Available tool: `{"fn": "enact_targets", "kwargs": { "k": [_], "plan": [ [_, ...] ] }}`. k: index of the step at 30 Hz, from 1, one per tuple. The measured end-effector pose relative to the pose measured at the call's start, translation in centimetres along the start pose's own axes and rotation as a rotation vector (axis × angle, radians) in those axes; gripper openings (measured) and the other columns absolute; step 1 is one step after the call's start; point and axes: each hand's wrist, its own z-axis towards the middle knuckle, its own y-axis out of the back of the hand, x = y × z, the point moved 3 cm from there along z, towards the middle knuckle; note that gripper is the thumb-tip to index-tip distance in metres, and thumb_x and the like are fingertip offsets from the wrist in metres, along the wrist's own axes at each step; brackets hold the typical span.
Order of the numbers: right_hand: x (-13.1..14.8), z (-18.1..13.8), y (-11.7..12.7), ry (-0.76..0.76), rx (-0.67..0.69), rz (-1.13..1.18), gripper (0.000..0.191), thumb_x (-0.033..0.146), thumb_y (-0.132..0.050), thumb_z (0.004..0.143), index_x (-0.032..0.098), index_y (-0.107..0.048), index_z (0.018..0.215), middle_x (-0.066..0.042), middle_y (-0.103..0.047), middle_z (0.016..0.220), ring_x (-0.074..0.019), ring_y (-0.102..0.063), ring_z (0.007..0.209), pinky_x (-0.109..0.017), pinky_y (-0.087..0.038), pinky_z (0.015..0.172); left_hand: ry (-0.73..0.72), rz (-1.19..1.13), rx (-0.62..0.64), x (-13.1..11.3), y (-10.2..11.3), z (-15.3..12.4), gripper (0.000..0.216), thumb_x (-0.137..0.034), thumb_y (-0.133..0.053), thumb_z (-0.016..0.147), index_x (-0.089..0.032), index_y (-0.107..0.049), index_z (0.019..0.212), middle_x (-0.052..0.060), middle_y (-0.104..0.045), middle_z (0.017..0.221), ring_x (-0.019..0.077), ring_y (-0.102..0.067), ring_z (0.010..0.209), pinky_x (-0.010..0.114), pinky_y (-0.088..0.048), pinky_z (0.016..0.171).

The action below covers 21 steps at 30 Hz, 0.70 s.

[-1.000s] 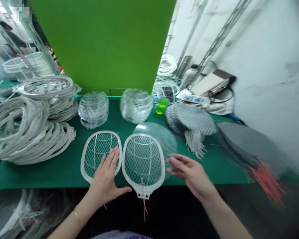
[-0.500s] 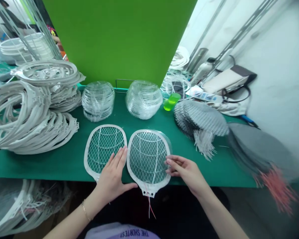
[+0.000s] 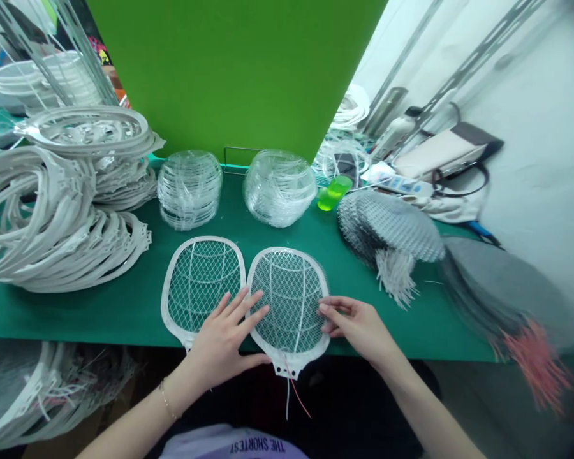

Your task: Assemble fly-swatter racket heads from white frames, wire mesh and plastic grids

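Note:
Two white racket-shaped frames with wire mesh lie side by side on the green table near its front edge. My left hand lies flat with fingers spread, its fingertips across the gap onto the left frame and the right frame. My right hand touches the right frame's right rim, fingers curled in a pinch on the mesh edge there. Thin red and white wires hang from the right frame's neck over the table edge.
Heaps of white plastic frames fill the left. Two stacks of clear inserts stand before a green board. Piles of grey mesh with wires, a green cup and a bag lie right.
A loose round mesh sheet behind the right frame has come to lie in that frame. My left hand has spread and slid right onto it. My right hand closed on its rim.

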Motion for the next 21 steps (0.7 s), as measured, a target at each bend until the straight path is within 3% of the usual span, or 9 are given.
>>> {"fn": "enact_targets", "kwargs": {
  "k": [5,8,11,13,16,18,21],
  "plan": [
    [0.3,0.1,0.2,-0.038,-0.004,-0.029,0.04,0.041,-0.087,0.06,0.013,-0.07,0.084,-0.006,-0.072,0.07,-0.0158,-0.066,0.049,-0.026,-0.057,0.046,-0.052,0.036,0.031,0.0,-0.2,0.1,0.068,-0.059,-0.063,0.088,-0.024,-0.048,0.145,0.006,-0.043,0.156,0.0332,-0.035,0.146,0.06,-0.036,0.116],
    [0.5,-0.4,1.0,-0.019,-0.063,-0.1,0.044,0.043,-0.082,0.067,0.011,-0.071,0.096,-0.01,-0.074,0.076,-0.0197,-0.07,0.057,-0.03,-0.06,0.053,-0.059,0.041,0.006,-0.1,-0.3,0.1,0.067,-0.056,-0.064,0.088,-0.023,-0.049,0.144,0.007,-0.045,0.155,0.0333,-0.037,0.145,0.06,-0.039,0.114],
    [1.1,-1.1,2.2,0.171,-0.281,-0.282,0.052,0.054,-0.069,0.08,0.014,-0.069,0.113,-0.013,-0.076,0.096,-0.0261,-0.074,0.08,-0.038,-0.063,0.069,-0.067,0.026,-0.016,-0.1,-0.5,0.0,0.066,-0.056,-0.063,0.088,-0.021,-0.05,0.143,0.008,-0.046,0.154,0.0339,-0.037,0.145,0.059,-0.043,0.112],
    [1.3,-1.2,2.2,0.384,-0.357,-0.444,0.054,0.058,-0.06,0.087,0.018,-0.066,0.123,-0.014,-0.071,0.119,-0.0307,-0.069,0.108,-0.047,-0.059,0.089,-0.065,0.015,-0.026,-0.1,-0.5,0.0,0.066,-0.056,-0.064,0.088,-0.021,-0.051,0.142,0.009,-0.046,0.154,0.0352,-0.035,0.146,0.059,-0.044,0.111],
    [0.6,-0.6,0.6,0.649,-0.204,-0.706,0.054,0.055,-0.048,0.095,0.022,-0.058,0.137,-0.01,-0.056,0.145,-0.0331,-0.044,0.141,-0.06,-0.036,0.114,-0.048,-0.013,-0.039,0.0,-0.4,0.1,0.068,-0.054,-0.069,0.084,-0.023,-0.05,0.142,0.009,-0.042,0.157,0.0362,-0.031,0.147,0.058,-0.045,0.11],
    [-0.1,0.1,-0.2,0.723,-0.102,-0.853,0.053,0.052,-0.043,0.098,0.025,-0.053,0.143,-0.006,-0.049,0.151,-0.033,-0.031,0.148,-0.066,-0.025,0.117,-0.038,-0.027,-0.038,0.1,-0.4,0.2,0.074,-0.051,-0.073,0.083,-0.024,-0.046,0.146,0.009,-0.038,0.159,0.0354,-0.031,0.148,0.056,-0.046,0.11],
    [-0.8,0.8,-0.5,0.754,-0.07,-0.976,0.052,0.051,-0.041,0.1,0.028,-0.049,0.146,-0.002,-0.045,0.154,-0.032,-0.023,0.151,-0.069,-0.021,0.117,-0.04,-0.018,-0.021,0.4,-0.6,0.3,0.073,-0.052,-0.072,0.083,-0.025,-0.046,0.146,0.009,-0.039,0.159,0.0347,-0.032,0.147,0.056,-0.045,0.111]
  ]
}}
